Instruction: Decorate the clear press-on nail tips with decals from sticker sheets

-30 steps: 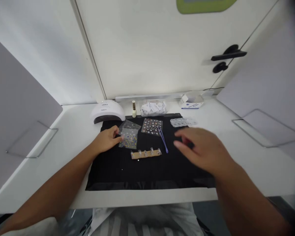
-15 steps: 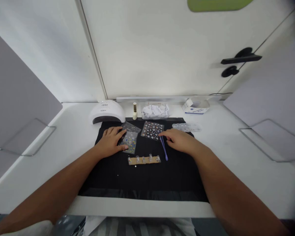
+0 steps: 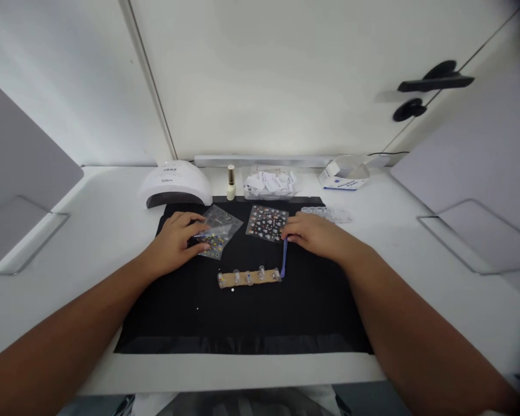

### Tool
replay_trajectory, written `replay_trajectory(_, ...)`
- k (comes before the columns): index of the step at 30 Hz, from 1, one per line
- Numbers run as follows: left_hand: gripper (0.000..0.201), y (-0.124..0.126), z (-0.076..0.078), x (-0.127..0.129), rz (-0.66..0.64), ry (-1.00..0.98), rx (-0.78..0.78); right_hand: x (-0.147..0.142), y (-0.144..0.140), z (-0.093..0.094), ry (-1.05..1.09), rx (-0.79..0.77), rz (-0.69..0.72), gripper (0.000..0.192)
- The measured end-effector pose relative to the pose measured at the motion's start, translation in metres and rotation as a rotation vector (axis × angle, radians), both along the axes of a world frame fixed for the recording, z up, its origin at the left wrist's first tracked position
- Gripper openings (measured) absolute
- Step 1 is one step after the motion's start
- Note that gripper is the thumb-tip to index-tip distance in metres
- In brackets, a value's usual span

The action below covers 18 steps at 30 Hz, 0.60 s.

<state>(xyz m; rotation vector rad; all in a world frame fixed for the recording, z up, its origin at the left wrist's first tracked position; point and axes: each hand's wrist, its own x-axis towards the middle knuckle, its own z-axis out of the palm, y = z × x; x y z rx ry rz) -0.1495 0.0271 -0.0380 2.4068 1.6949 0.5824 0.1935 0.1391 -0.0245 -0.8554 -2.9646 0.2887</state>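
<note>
Pressing our flat left hand (image 3: 173, 242) on the thin, slippery sticker sheet (image 3: 214, 234) on the black mat (image 3: 242, 315), we are pinching the light purple stick (image 3: 283, 259) with our right hand (image 3: 314, 234) at its top end.

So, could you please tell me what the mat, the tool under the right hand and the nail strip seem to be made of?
Mat: probably matte black fabric, with a folded front edge.
Purple tool at the right hand: likely smooth plastic.
Nail strip: tan, perhaps cardboard or wood, carrying clear glossy tips.
</note>
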Motion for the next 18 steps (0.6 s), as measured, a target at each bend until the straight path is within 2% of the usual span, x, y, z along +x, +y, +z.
replay_trajectory(4,0.036,-0.005,0.008,-0.001,0.013,-0.155,-0.114,0.008,-0.001,0.01,-0.029,0.036,-0.006,0.023)
replay_trajectory(8,0.038,-0.006,0.007,-0.004,0.05,-0.218,-0.192,0.027,0.0,0.021,0.045,0.075,-0.076,0.021)
replay_trajectory(12,0.044,-0.006,0.003,-0.006,0.101,-0.268,-0.235,0.044,-0.006,0.031,0.266,0.128,-0.173,0.017)
replay_trajectory(14,0.048,-0.006,0.001,-0.006,0.114,-0.285,-0.261,0.046,-0.012,0.034,0.37,0.141,-0.268,0.012)
replay_trajectory(18,0.065,-0.006,-0.002,-0.004,0.142,-0.453,-0.283,0.04,-0.019,0.029,0.705,0.025,-0.471,0.005)
